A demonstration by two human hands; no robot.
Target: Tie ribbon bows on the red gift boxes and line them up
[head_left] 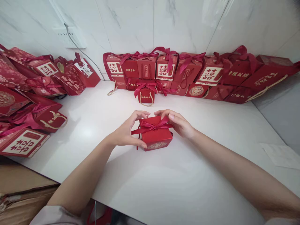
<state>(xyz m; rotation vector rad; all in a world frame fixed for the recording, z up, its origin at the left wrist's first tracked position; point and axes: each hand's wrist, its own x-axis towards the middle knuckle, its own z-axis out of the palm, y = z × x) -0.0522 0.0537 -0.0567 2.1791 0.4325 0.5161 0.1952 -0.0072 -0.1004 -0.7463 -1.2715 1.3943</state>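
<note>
- Red marks the small box (156, 139) at mid-table, crossed by a ribbon bow (153, 126); how are your hands set about it?

- My left hand (126, 129) forms a wide C at its left side, thumb tip against the near left edge, fingers arching to the far side. My right hand (181, 123) curves in from the right, fingers bent about the far right corner.

- Which details are obscured?

- My hands cover parts of the box's sides, so I cannot tell whether either grips it firmly, or whether the right pinches ribbon. The medallion (157, 145) on the near face is foreshortened. Both forearms (86, 175) run out of view, the left in a pale sleeve (56, 215).

- And the setting?

- Smooth white table (150, 181), a pale sheet (280, 155) at right. Along the far side, red boxes (146, 72) stand in two tiers against a marbled tile wall (131, 25); one little box (146, 98) with a cord handle (151, 104) stands just before them. More boxes (52, 120) crowd the left, partly cut off. A grey cable (81, 50) runs from a wall socket (70, 39).
</note>
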